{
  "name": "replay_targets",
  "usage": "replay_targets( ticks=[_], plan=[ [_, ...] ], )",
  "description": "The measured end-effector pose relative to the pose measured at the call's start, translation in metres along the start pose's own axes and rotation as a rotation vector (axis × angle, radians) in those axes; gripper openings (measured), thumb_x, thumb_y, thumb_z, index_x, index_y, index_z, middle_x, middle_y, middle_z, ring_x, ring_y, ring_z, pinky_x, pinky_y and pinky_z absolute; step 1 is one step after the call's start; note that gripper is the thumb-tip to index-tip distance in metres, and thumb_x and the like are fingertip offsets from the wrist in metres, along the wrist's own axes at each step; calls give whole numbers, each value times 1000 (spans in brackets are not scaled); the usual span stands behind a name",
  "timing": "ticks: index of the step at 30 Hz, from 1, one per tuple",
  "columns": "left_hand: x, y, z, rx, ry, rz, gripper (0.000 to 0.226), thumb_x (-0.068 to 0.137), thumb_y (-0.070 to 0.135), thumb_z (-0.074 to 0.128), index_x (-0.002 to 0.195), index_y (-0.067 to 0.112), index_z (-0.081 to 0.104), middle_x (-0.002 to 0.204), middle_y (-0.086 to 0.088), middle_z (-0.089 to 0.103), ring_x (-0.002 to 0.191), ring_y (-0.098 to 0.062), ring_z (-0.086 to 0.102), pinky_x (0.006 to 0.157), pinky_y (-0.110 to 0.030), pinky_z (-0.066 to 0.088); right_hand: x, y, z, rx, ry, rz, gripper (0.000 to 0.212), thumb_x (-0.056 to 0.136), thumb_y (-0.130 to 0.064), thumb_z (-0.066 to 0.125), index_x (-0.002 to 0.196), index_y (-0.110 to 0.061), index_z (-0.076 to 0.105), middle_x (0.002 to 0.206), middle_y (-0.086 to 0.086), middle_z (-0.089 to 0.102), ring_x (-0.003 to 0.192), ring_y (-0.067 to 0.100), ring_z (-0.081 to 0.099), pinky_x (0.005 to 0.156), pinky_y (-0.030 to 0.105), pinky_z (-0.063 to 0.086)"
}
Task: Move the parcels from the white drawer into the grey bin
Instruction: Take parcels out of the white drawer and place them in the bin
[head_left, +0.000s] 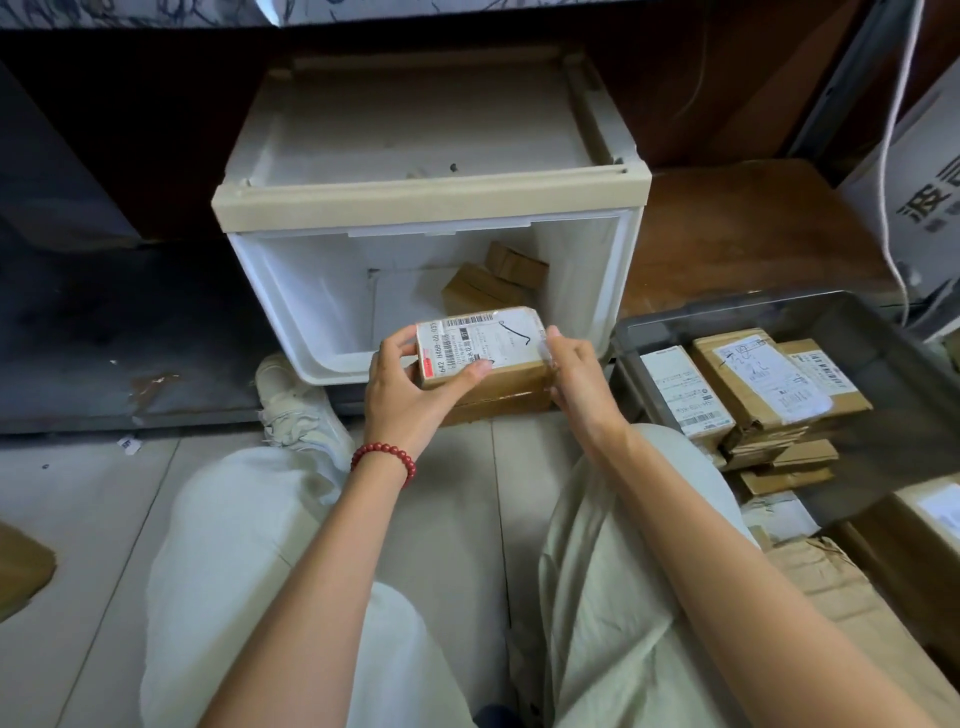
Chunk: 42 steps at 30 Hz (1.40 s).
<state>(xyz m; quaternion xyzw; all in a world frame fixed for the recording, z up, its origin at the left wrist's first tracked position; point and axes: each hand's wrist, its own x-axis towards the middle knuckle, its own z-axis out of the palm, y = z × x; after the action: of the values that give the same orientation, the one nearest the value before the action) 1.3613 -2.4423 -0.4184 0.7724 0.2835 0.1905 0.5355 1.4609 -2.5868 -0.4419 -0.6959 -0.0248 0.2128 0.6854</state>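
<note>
Pale floor tiles (78, 519) carried the open white drawer (270, 291), the grey bin (883, 332) just beside its right edge. Over the drawer's front edge, the left hand (400, 395) curled round the left end of a labelled parcel (483, 338) and the right hand (576, 379) pinched its right end. Two more parcels (488, 286) lay inside, back right.

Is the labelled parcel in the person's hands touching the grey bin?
Apart. The head view shows the labelled parcel held by the left hand and right hand in front of the white drawer, clear of the grey bin.
</note>
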Motion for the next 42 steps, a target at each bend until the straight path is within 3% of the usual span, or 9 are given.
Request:
replay_targets(
  ticks=[3, 10, 15, 19, 23, 26, 33, 36, 42],
  plan=[
    [0, 5, 6, -48, -13, 100, 67, 67, 30, 85, 123, 31, 47, 127, 9, 52, 111, -9, 57, 95, -27, 49, -6, -5, -5, -27, 51, -140, 28, 96, -31, 56, 120, -22, 46, 112, -8, 56, 95, 0, 56, 73, 8, 44],
    [-8, 28, 38, -150, -174, 200, 67, 70, 18, 83, 124, 32, 47, 124, 11, 54, 106, -7, 61, 73, -7, 48, -22, -30, -63, -54, 77, -270, 35, 93, -17, 60, 128, -19, 55, 124, 0, 64, 113, 12, 60, 99, 30, 47],
    [-15, 54, 92, -126, -314, 224, 72, 70, 19, 83, 129, 30, 43, 130, 4, 52, 117, -13, 55, 91, -26, 51, -39, -41, -122, -99, 213, -212, 42, 94, -23, 60, 135, -21, 49, 127, -1, 60, 112, 11, 59, 91, 23, 51],
    [-23, 69, 135, -103, -444, 209, 94, 66, 22, 86, 139, 30, 27, 130, 4, 47, 116, -12, 54, 80, -12, 49, -54, -42, -167, -143, 306, -207, 36, 95, -26, 57, 131, -27, 51, 124, -5, 61, 108, 8, 61, 90, 24, 51],
    [-37, 74, 170, 65, -605, 284, 110, 55, 28, 91, 142, 34, 25, 142, 8, 25, 125, -23, 48, 99, -42, 48, -69, -35, -206, -80, 372, -192, 28, 96, -28, 55, 123, -34, 59, 120, -5, 65, 105, 8, 65, 89, 28, 54],
    [-46, 70, 191, 136, -693, 371, 103, 55, 30, 91, 139, 29, 32, 141, 6, 30, 124, -19, 48, 102, -40, 45, -78, -21, -230, 48, 405, -131, 19, 94, -30, 58, 106, -45, 62, 116, -5, 68, 107, 15, 66, 96, 42, 51],
    [-66, 50, 227, 232, -892, 368, 64, 74, 31, 79, 127, 35, 43, 122, 9, 51, 107, -14, 59, 85, -30, 56, -88, 13, -267, -22, 433, 47, 36, 88, -42, 64, 118, -28, 51, 112, 1, 68, 91, 10, 70, 69, 22, 55],
    [-66, 45, 235, 231, -896, 366, 54, 81, 31, 73, 120, 46, 39, 113, 14, 52, 91, -2, 56, 61, -5, 48, -86, 21, -278, -133, 437, 107, 39, 90, -45, 60, 123, -26, 50, 108, -5, 67, 89, 7, 68, 69, 20, 53],
    [-66, 36, 251, 679, -820, 655, 52, 83, 59, 56, 129, 42, 39, 112, 13, 60, 104, -11, 45, 83, -28, 20, -80, 36, -286, -237, 428, 136, 42, 87, -51, 61, 122, -32, 49, 103, -10, 65, 86, 4, 67, 68, 17, 51]
  ],
)
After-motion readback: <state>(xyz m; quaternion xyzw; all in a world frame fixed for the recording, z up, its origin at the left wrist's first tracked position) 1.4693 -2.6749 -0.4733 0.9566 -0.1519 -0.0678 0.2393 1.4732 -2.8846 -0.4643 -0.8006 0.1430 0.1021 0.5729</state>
